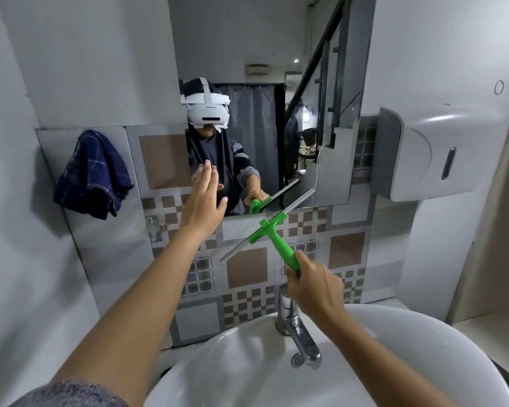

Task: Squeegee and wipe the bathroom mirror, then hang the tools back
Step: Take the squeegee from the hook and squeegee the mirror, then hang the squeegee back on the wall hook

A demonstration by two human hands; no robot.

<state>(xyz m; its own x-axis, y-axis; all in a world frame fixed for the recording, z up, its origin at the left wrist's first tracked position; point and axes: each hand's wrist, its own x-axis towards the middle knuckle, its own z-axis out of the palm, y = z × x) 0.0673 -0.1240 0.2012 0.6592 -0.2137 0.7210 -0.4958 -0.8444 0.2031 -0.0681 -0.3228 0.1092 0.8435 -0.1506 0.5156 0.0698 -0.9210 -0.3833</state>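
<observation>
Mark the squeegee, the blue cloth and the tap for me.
green squeegee (279, 245), head view, on the handle just below the blade bar.
blue cloth (93, 171), head view, on the middle of the hanging folds.
tap (301, 336), head view, on the chrome spout over the basin.

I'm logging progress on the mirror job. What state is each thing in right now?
squeegee: held by its handle, blade tilted at the mirror's bottom edge
right hand: closed on the squeegee
left hand: open, empty, raised near the mirror
blue cloth: hanging on the wall, unused
faucet: no water running
</observation>
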